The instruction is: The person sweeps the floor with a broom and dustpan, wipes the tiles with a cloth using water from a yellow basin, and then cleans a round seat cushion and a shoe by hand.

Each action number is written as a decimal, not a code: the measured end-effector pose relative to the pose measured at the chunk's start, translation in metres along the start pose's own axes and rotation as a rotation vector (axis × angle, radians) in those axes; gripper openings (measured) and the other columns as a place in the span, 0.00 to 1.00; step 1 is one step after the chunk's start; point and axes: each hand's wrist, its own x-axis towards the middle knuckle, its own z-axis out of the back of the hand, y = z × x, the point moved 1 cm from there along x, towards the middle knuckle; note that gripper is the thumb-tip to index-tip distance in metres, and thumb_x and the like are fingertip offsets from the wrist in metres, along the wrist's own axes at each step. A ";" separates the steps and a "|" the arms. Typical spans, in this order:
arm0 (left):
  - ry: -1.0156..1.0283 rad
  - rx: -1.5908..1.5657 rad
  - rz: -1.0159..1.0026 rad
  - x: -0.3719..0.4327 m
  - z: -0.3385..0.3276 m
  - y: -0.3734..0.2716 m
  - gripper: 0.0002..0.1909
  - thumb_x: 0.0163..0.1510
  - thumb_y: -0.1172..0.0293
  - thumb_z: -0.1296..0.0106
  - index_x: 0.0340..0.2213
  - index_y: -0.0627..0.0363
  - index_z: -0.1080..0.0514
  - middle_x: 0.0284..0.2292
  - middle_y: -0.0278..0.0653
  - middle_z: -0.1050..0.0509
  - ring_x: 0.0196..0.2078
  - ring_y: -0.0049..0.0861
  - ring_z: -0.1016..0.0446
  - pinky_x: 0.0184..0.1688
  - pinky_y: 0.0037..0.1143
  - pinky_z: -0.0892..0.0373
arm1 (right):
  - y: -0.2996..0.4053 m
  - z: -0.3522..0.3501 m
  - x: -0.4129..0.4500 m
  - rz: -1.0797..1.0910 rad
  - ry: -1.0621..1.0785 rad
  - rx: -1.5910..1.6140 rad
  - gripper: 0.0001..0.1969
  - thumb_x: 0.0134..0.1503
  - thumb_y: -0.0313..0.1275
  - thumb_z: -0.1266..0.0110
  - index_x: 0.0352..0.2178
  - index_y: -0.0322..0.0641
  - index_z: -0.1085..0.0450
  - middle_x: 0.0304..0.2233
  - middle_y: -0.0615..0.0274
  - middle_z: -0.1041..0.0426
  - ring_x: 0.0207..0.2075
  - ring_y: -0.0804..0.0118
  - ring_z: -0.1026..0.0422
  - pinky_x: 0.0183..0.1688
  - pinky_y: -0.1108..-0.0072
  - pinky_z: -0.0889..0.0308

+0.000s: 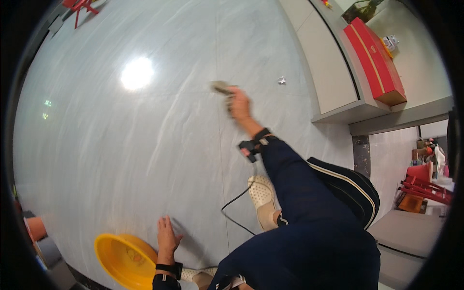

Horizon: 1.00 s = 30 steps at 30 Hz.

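My right hand (239, 105) reaches out over the floor, its fingers closed around a greyish-brown object (219, 87). Motion blur hides what that object is, and whether it touches the floor cannot be told. Nearer to me, my left hand (167, 235) holds nothing, its fingers stretched forward and its thumb apart. Just left of this hand is a yellow plastic basin (108, 250) with a picture printed inside. Beneath both hands spreads a pale grey marbled floor (181, 145). A small crumpled white scrap (281, 80) lies on it, to the right of my right hand.
A light cabinet (326, 65) stands along the right, with a red box (377, 58) on top. From a dark device (248, 149) at my right wrist hangs a black cable (232, 217). My perforated cream shoe (261, 192) is close by. Part of a red stool (80, 8) shows far left.
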 end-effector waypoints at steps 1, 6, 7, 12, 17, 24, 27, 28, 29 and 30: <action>-0.001 -0.004 -0.027 0.009 -0.004 -0.004 0.44 0.34 0.69 0.35 0.52 0.61 0.47 0.54 0.56 0.47 0.57 0.48 0.48 0.48 0.38 0.37 | 0.013 0.057 0.018 -0.065 -0.152 0.089 0.08 0.56 0.33 0.58 0.33 0.47 0.32 0.18 0.74 0.38 0.14 0.82 0.42 0.14 0.87 0.45; 0.061 0.153 0.219 0.026 -0.019 -0.006 0.58 0.28 0.63 0.32 0.56 0.64 0.56 0.58 0.60 0.62 0.61 0.54 0.63 0.49 0.47 0.41 | -0.013 0.309 0.019 0.151 -0.619 -0.859 0.14 0.55 0.30 0.61 0.43 0.39 0.37 0.32 0.62 0.30 0.17 0.74 0.36 0.15 0.81 0.39; 0.082 0.174 0.224 0.027 -0.015 -0.012 0.58 0.28 0.62 0.32 0.55 0.65 0.56 0.58 0.61 0.62 0.61 0.55 0.64 0.49 0.47 0.41 | -0.020 0.322 0.027 0.128 -0.681 -0.983 0.17 0.55 0.30 0.60 0.46 0.38 0.40 0.40 0.57 0.34 0.26 0.67 0.35 0.26 0.77 0.39; 0.138 0.208 0.197 0.046 -0.022 -0.015 0.57 0.29 0.62 0.32 0.55 0.66 0.56 0.58 0.63 0.62 0.61 0.56 0.65 0.50 0.48 0.42 | -0.023 0.316 0.129 0.402 -0.686 -1.566 0.24 0.53 0.31 0.58 0.51 0.34 0.44 0.52 0.45 0.41 0.54 0.51 0.43 0.55 0.67 0.48; 0.105 0.217 0.250 0.030 -0.020 0.007 0.57 0.28 0.63 0.33 0.55 0.67 0.56 0.57 0.64 0.62 0.61 0.59 0.66 0.50 0.52 0.45 | -0.048 0.042 0.178 0.468 -0.318 -1.292 0.14 0.49 0.24 0.59 0.40 0.40 0.35 0.38 0.55 0.32 0.45 0.54 0.37 0.47 0.67 0.41; 0.109 0.100 0.257 0.031 -0.020 -0.008 0.53 0.29 0.64 0.33 0.54 0.60 0.52 0.57 0.58 0.56 0.60 0.57 0.60 0.49 0.56 0.45 | -0.097 -0.222 0.038 0.815 0.266 -0.814 0.15 0.48 0.20 0.61 0.36 0.42 0.29 0.35 0.56 0.29 0.42 0.58 0.32 0.45 0.72 0.37; 0.124 0.052 0.224 0.035 -0.010 -0.014 0.51 0.31 0.65 0.34 0.55 0.57 0.51 0.57 0.55 0.55 0.60 0.56 0.58 0.48 0.57 0.44 | -0.098 -0.237 -0.007 0.158 0.566 -0.220 0.15 0.48 0.20 0.59 0.37 0.41 0.29 0.38 0.61 0.28 0.41 0.66 0.31 0.46 0.77 0.38; 0.087 0.046 0.197 0.041 -0.009 -0.017 0.51 0.31 0.66 0.35 0.55 0.57 0.52 0.57 0.55 0.54 0.60 0.56 0.58 0.47 0.58 0.44 | -0.101 -0.217 0.005 0.132 0.540 -0.123 0.15 0.48 0.21 0.59 0.37 0.41 0.30 0.38 0.63 0.28 0.39 0.68 0.31 0.45 0.78 0.38; 0.051 0.039 0.165 0.046 -0.009 -0.019 0.51 0.31 0.67 0.35 0.55 0.57 0.52 0.57 0.55 0.54 0.60 0.56 0.58 0.46 0.59 0.44 | -0.096 -0.192 0.024 0.392 0.376 -0.137 0.17 0.48 0.21 0.59 0.40 0.42 0.32 0.37 0.63 0.29 0.39 0.68 0.31 0.45 0.79 0.38; 0.053 0.019 0.259 0.030 -0.010 -0.009 0.51 0.31 0.67 0.35 0.55 0.57 0.52 0.57 0.55 0.54 0.60 0.56 0.58 0.46 0.59 0.44 | -0.063 -0.184 0.005 0.568 0.321 -0.403 0.18 0.48 0.21 0.60 0.42 0.43 0.33 0.38 0.62 0.29 0.40 0.68 0.31 0.44 0.80 0.38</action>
